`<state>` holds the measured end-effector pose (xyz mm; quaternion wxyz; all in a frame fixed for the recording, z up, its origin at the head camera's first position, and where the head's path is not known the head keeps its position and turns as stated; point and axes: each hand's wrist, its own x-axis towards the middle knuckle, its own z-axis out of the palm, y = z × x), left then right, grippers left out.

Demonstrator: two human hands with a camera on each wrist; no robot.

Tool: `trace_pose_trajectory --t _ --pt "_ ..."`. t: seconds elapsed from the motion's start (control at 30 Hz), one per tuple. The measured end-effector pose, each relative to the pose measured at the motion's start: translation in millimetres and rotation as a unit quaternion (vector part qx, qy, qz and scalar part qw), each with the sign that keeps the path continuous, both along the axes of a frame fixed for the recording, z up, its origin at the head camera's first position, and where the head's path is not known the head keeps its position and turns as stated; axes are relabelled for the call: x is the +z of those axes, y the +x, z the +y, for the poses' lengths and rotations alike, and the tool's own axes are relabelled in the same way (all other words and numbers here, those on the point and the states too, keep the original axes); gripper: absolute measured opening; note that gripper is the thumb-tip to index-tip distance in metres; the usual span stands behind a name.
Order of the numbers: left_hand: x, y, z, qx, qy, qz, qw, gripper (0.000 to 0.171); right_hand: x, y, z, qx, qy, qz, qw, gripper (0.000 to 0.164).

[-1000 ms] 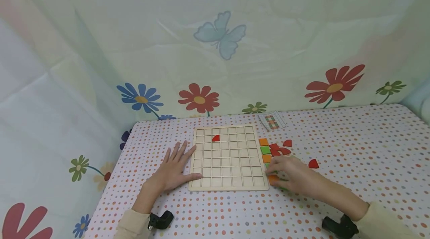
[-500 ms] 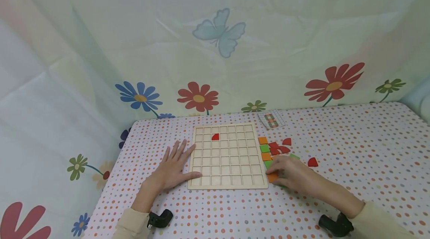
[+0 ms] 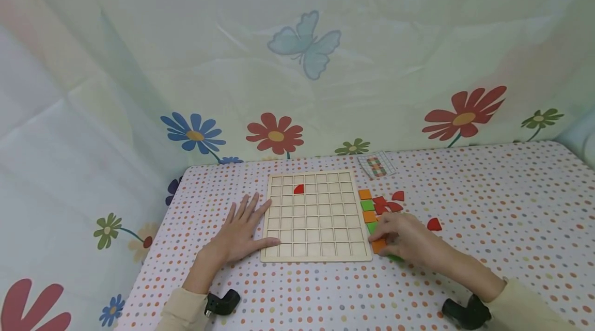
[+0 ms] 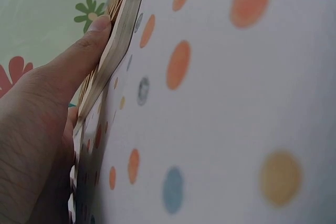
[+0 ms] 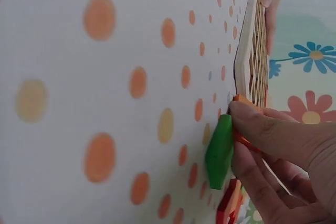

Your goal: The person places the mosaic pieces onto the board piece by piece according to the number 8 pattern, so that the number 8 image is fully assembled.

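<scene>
A wooden grid board (image 3: 321, 251) lies on the table, with one red quarter-circle piece (image 3: 299, 189) in a cell near its back. My left hand (image 3: 238, 235) rests flat with spread fingers at the board's left edge, its thumb on the rim. Beside the board's right edge, my right hand (image 3: 406, 238) pinches an orange square tile (image 3: 378, 246) between thumb and fingers. In the right wrist view, a green tile (image 5: 219, 153) stands close by the thumb. The orange tile (image 5: 244, 103) is partly hidden by the fingers there.
Orange and green square tiles (image 3: 367, 205) line the board's right side. Several red pieces (image 3: 380, 209) lie just beyond them, and another red piece (image 3: 434, 224) lies farther right. A printed pattern card (image 3: 377, 166) is at the back. A patterned cloth hangs behind the table.
The right hand stays at the near end of the tile row, its fingers shifting slightly around the orange tile. The left hand keeps its place on the board's edge.
</scene>
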<state>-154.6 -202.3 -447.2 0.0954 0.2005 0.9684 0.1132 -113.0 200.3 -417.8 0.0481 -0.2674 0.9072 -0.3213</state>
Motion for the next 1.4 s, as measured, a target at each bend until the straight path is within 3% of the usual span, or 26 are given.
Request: trace_pose_trajectory --t 0.27,0.43,0.57,0.67,0.9,1.07,1.4 --pt "-0.6 -0.5 0.2 0.0 0.007 -0.002 1.0 0.101 -6.6 5.9 5.6 -0.016 -0.081 0.031 0.996 0.029" --pt "-0.7 -1.2 -0.1 -0.001 0.004 -0.003 1.0 0.1 0.5 -1.4 2.1 -0.049 -0.087 0.035 0.994 0.026" --pt "-0.4 -1.8 -0.2 0.0 0.007 -0.002 1.0 0.1 3.5 -16.2 -7.6 -0.052 -0.095 0.073 0.991 0.027" --pt "-0.9 -1.0 -0.3 0.003 0.006 0.0 1.0 0.101 5.8 -30.8 -20.1 -0.051 -0.113 0.078 0.989 0.027" --pt "-1.3 0.3 0.6 0.003 0.008 0.007 0.9999 0.103 6.2 -70.6 -52.8 -0.044 -0.155 0.052 0.986 0.024" --pt "-1.3 -1.0 0.2 0.003 -0.003 -0.002 1.0 0.102 6.2 -95.7 -72.4 -0.043 -0.154 0.036 0.987 0.021" --pt "-1.0 -1.8 -0.6 0.005 -0.002 -0.006 1.0 0.101 -5.1 -125.1 -98.4 -0.011 -0.157 0.025 0.987 0.02"
